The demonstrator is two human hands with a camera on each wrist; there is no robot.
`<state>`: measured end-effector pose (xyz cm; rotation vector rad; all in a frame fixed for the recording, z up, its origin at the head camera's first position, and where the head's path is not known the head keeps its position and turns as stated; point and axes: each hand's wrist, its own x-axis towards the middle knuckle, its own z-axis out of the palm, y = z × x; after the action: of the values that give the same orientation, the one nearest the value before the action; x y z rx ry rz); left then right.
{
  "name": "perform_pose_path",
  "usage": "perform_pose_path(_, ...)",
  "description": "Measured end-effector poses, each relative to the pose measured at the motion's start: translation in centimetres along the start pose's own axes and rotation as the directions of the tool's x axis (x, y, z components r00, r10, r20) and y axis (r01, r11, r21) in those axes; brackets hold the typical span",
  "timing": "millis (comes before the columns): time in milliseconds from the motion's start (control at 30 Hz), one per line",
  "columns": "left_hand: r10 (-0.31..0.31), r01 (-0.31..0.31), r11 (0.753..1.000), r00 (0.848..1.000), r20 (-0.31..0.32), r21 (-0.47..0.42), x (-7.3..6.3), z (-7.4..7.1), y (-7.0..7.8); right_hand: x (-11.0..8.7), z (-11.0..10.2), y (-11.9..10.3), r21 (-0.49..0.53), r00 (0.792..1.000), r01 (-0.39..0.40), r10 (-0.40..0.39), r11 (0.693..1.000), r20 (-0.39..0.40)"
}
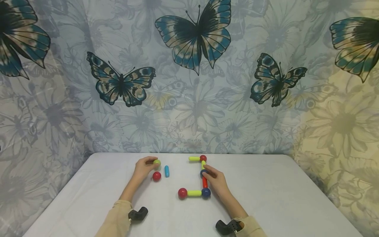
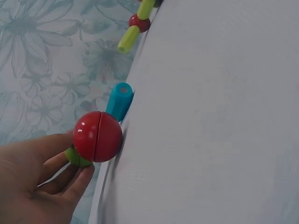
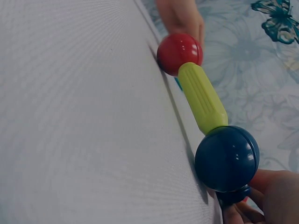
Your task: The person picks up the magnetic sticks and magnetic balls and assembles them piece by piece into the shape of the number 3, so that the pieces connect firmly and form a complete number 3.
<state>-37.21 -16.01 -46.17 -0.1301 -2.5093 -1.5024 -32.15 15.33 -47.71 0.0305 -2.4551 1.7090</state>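
My left hand (image 1: 144, 168) pinches a lime green ball (image 1: 157, 162) near the table's back left. Just in front of it lies a loose red ball (image 1: 157, 176), which partly covers the green ball (image 2: 78, 157) in the left wrist view. A short blue rod (image 1: 167, 171) rests beside them. My right hand (image 1: 217, 181) grips the middle blue ball (image 1: 203, 173) of a joined chain of balls and rods. A red rod (image 1: 205, 183) runs from it to a front blue ball (image 1: 206, 193). From there a lime rod (image 1: 194, 193) leads left to a red ball (image 1: 182, 193).
The chain's far end has a red ball (image 1: 203, 158) with a lime rod (image 1: 194, 159) pointing left. Everything lies on a white table (image 1: 266, 184) against a butterfly-patterned backdrop (image 1: 198, 108). Black devices (image 1: 138, 214) sit on both wrists.
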Motion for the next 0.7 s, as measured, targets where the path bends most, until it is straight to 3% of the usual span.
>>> perform_pose_path(267,0.029,-0.029,0.999,1.0,-0.008,-0.034,0.5,0.9,1.4,-0.1,-0.1,-0.1,0.016,1.0,0.002,-0.002,1.0,0.002)
perform_pose_path(700,0.031,-0.029,0.999,0.997,0.071,-0.037,1.5,3.4,3.4,0.0,-0.1,0.1,0.024,1.0,0.016,-0.016,1.0,0.003)
